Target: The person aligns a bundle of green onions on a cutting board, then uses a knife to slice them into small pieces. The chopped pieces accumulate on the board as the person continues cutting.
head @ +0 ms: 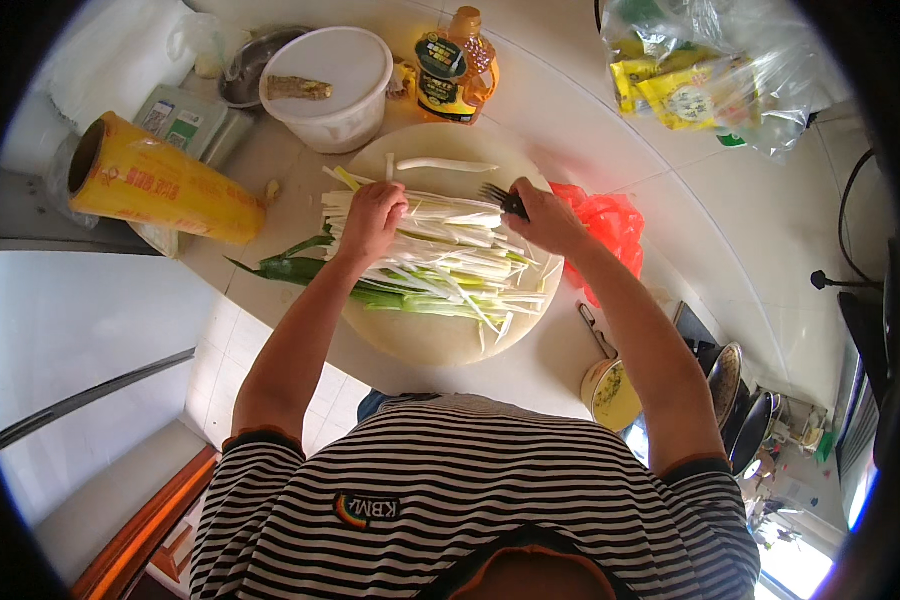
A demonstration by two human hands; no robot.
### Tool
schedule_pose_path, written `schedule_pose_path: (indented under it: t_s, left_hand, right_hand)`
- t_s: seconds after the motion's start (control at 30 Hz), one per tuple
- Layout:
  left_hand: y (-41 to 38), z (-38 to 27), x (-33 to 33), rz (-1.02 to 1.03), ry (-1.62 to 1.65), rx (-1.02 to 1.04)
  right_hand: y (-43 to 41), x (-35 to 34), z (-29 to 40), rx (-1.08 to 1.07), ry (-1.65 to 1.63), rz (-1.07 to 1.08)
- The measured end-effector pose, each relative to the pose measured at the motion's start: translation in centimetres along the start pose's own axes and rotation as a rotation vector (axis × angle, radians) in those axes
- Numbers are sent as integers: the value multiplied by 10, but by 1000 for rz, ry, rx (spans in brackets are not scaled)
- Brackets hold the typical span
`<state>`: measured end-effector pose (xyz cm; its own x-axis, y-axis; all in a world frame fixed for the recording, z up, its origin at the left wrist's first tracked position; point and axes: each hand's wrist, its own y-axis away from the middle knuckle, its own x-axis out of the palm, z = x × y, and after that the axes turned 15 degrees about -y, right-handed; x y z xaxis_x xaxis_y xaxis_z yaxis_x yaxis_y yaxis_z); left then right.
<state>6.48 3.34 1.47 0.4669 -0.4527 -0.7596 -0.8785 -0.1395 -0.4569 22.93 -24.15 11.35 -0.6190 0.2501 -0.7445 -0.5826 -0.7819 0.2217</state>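
Shredded scallions [450,255], white with some green, lie in a wide pile across a round, pale cutting board [427,341]. At the pile's upper left, my left hand [375,217] is closed on the end of a scallion stalk. My right hand [547,217] grips a fork [501,196] with a dark handle near the pile's upper right, its tines pointing left over the stalks. Above the pile lies a single whole white stalk [450,163], apart from the rest. Long green leaves [292,266] reach past the board's left edge.
Left of the board stands a yellow roll of cling film [169,180]. Behind are a lidded white tub [330,90] with a root piece on it and an oil bottle [456,67]. A red plastic bag [611,229], a peeler [596,330] and a yellow container [611,394] are at right.
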Motion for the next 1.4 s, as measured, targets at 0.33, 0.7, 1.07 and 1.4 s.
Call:
schedule_pose_path:
  t_s: [0.33,0.7,1.07,1.4]
  left_hand:
    - [-9,-9,1,61,-133,-45]
    - [-12,5,5,150,-154,-33]
    - [-61,-131,61,116,-16,174]
    - [-86,-183,143,382,-352,232]
  right_hand:
    - [-52,35,41,-231,512,312]
    - [64,-45,-38,55,344,63]
    - [102,-36,-42,215,-679,-391]
    - [137,-53,-1,165,-599,-456]
